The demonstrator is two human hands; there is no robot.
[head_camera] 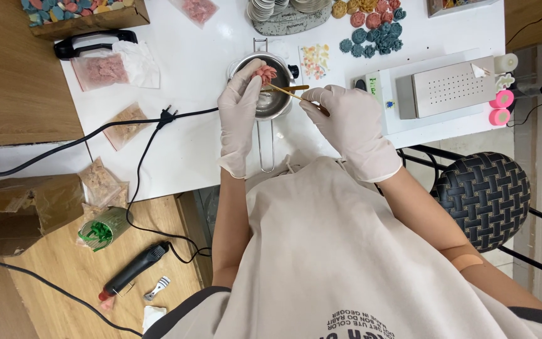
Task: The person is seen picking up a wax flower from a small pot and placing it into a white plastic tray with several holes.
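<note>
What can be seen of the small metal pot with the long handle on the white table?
The small metal pot looks like polished steel: a round bowl with a long wire-loop handle pointing toward the person. It stands upright on the white table. The gloved left hand holds a pink flower-shaped piece over its bowl, covering its left rim. The gloved right hand points a thin wooden stick at that piece. Its contents cannot be made out.

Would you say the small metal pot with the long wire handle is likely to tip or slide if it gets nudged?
Probably a bit of both. The metal pot looks small and thin-walled, so likely light. Its long wire handle sticks out toward the table edge, so a bump there could swing or tip it. The glossy white table likely gives little friction, so it may slide.
</note>
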